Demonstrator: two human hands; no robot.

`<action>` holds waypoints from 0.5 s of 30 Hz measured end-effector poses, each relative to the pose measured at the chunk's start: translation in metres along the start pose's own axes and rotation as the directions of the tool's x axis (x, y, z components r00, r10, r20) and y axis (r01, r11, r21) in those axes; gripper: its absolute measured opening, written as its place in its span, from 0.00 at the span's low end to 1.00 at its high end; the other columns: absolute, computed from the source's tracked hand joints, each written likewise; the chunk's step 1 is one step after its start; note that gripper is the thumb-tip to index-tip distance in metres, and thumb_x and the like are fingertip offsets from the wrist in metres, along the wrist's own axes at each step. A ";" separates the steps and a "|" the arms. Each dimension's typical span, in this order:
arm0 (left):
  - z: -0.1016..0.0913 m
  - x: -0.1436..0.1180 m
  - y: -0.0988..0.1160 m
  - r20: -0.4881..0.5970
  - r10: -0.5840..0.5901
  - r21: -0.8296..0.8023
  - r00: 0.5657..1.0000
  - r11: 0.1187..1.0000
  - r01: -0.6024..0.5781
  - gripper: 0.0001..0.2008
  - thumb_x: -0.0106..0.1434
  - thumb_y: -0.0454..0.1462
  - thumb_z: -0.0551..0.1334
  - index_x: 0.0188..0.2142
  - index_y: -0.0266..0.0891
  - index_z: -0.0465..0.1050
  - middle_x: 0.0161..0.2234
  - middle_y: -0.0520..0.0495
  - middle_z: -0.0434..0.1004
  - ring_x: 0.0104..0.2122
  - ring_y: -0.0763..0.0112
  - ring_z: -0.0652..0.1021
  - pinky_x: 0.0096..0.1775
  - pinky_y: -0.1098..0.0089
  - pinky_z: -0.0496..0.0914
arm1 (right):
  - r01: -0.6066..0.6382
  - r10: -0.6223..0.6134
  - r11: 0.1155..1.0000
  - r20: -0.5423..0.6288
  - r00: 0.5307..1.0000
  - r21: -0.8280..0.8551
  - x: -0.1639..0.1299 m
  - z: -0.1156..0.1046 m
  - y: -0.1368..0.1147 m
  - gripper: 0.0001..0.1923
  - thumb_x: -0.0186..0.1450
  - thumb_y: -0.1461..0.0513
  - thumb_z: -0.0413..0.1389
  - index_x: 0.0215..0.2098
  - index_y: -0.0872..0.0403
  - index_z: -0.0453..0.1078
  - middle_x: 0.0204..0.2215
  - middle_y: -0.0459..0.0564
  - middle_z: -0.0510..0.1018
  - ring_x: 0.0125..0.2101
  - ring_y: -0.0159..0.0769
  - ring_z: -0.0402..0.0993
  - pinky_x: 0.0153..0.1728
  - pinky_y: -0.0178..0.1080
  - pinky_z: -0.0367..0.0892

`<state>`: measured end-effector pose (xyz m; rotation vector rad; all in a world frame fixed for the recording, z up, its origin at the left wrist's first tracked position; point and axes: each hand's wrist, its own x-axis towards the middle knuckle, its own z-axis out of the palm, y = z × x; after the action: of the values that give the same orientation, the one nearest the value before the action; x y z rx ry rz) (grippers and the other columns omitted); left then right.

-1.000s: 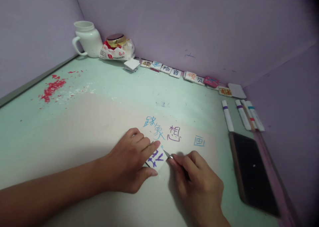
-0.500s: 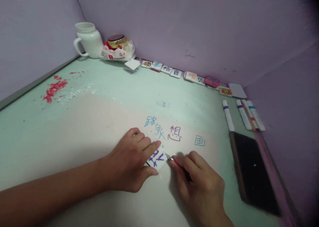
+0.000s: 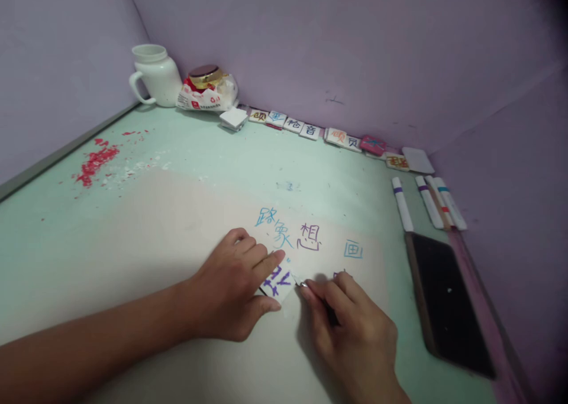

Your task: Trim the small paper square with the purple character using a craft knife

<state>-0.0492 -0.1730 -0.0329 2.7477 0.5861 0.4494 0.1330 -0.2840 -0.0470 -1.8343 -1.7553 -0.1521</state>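
Note:
A small white square block (image 3: 284, 293) with a purple character drawn on it lies on the pale sheet (image 3: 186, 226). My left hand (image 3: 239, 283) grips it, index fingertip and thumb pressing on either side, and covers its left part. In my right hand (image 3: 355, 327) is a craft knife (image 3: 300, 283), held like a pen. Its pointed blade is at the block's right edge; whether it cuts into the block I cannot tell. Most of the handle is hidden in my fingers. Blue and purple characters (image 3: 309, 237) are written on the sheet just beyond.
White-capped markers (image 3: 402, 204) and a black phone (image 3: 448, 303) lie at the right. Several character blocks (image 3: 293, 124) line the back wall. A white mug (image 3: 156, 76) and a gold-lidded jar (image 3: 205, 77) on a wrapper stand back left. Red shavings (image 3: 97, 161) are scattered at the left.
The view has shifted slightly. Both hands keep almost the same pose on the block and knife. Part of a purple mark now shows beyond my right knuckles.

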 end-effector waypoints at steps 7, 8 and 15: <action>-0.002 -0.001 0.000 0.030 -0.001 -0.039 1.000 0.999 0.002 0.23 0.62 0.41 0.57 0.54 0.31 0.66 0.34 0.42 0.71 0.35 0.57 0.70 0.46 0.50 0.61 | -0.082 0.075 0.993 0.085 0.994 0.085 0.000 -0.005 -0.003 0.10 0.67 0.59 0.54 0.29 0.52 0.73 0.22 0.43 0.67 0.19 0.27 0.64 0.20 0.32 0.56; -0.003 -0.001 0.000 0.026 -0.002 -0.042 1.000 0.999 0.003 0.23 0.62 0.41 0.57 0.55 0.31 0.66 0.34 0.42 0.71 0.35 0.57 0.70 0.46 0.50 0.61 | -0.112 0.102 0.988 0.097 0.990 0.105 0.000 -0.006 -0.003 0.11 0.67 0.59 0.53 0.29 0.52 0.73 0.22 0.43 0.68 0.20 0.27 0.64 0.20 0.32 0.56; -0.005 0.000 -0.001 0.011 -0.015 -0.102 1.000 0.995 0.016 0.24 0.59 0.38 0.59 0.55 0.33 0.65 0.36 0.42 0.69 0.37 0.58 0.69 0.46 0.51 0.61 | -0.180 0.123 0.943 0.210 0.970 0.281 -0.001 -0.011 0.005 0.09 0.66 0.60 0.53 0.31 0.50 0.75 0.23 0.43 0.68 0.22 0.29 0.66 0.23 0.32 0.59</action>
<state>-0.0514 -0.1708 -0.0290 2.6453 0.5654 0.4493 0.1406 -0.2904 -0.0400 -1.7951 -1.6450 0.3438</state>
